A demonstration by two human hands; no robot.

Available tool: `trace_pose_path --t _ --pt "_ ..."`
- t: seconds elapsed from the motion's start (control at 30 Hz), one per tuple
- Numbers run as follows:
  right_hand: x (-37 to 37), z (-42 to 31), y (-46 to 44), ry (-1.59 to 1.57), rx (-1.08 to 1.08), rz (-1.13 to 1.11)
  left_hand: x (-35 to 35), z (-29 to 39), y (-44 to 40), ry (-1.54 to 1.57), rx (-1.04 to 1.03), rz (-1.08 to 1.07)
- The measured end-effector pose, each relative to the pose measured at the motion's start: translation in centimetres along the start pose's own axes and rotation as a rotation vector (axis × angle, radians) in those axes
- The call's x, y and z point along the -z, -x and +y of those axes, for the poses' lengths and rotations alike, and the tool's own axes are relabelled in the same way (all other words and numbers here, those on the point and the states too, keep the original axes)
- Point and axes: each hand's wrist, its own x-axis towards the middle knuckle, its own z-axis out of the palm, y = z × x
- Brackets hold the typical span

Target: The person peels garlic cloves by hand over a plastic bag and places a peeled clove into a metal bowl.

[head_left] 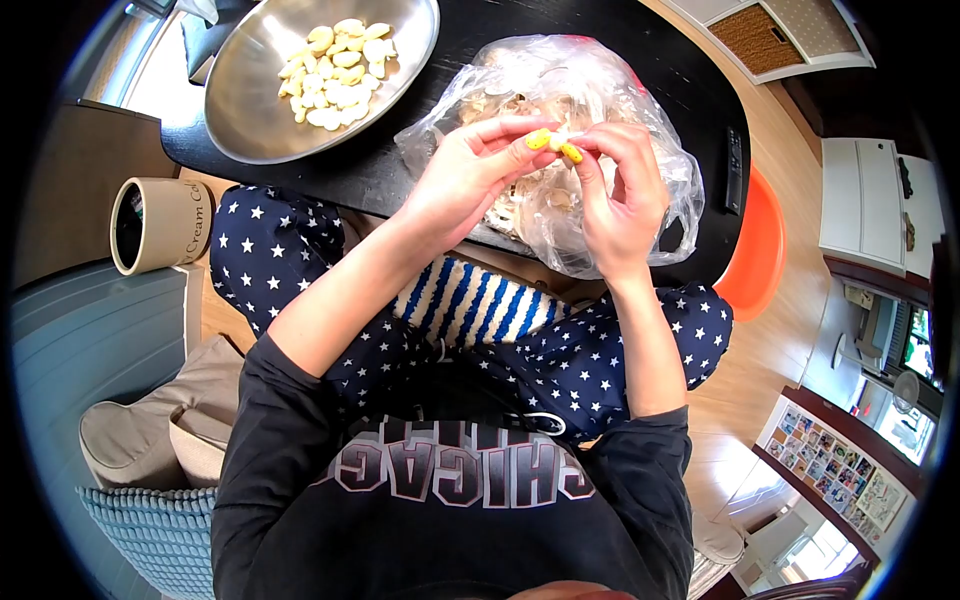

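Over the plastic bag, both my hands come together with fingers pinched. Between their fingertips is a small pale garlic clove (557, 145), partly covered by the fingers. My left hand (478, 170) grips it from one side and my right hand (622, 185) from the other; yellow shows on both thumb tips. Beneath them lies a clear plastic bag (665, 165), holding brownish, papery garlic skins (508, 215). To the left, a wide metal bowl (238, 110) contains a pile of peeled garlic cloves (335, 75).
The bag and bowl rest on a black table (460, 30). A dark remote control (733, 170) lies near its right edge, beside an orange chair (757, 250). On the left stands a cream bin (165, 225). A blue-and-white striped cloth (480, 305) lies between my legs.
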Motion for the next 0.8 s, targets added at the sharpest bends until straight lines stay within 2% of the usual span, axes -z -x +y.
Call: trace_pose_path --t 0.13,0.2,0.4,0.53,0.63,0.67,0.73,0.8 --pt "-0.1 -0.5 0.2 -0.014 -0.083 -0.018 -0.2 -0.1 0.1 0.016 0.023 0.027" --pt "-0.3 0.0 0.4 0.069 0.020 -0.062 -0.4 0.2 0.2 0.014 0.017 0.018" --pt "-0.2 0.1 0.9 0.117 0.085 0.038 -0.8 -0.4 0.2 0.148 0.003 0.000" --pt "0.1 -0.2 0.3 0.131 0.073 0.080 -0.5 0.5 0.1 0.129 0.021 -0.010" --pt "0.4 -0.1 -0.2 0.138 -0.223 0.018 -0.9 1.6 0.0 -0.452 -0.298 0.028" --pt "0.4 0.1 -0.1 0.137 -0.221 0.018 -0.8 1.6 -0.2 -0.452 -0.301 0.028" --pt "0.5 1.1 0.3 0.192 -0.395 -0.157 -0.8 1.4 -0.5 -0.439 -0.489 0.060" --pt "0.4 1.5 0.5 0.182 -0.401 -0.169 -0.7 1.5 -0.5 -0.487 -0.502 0.058"
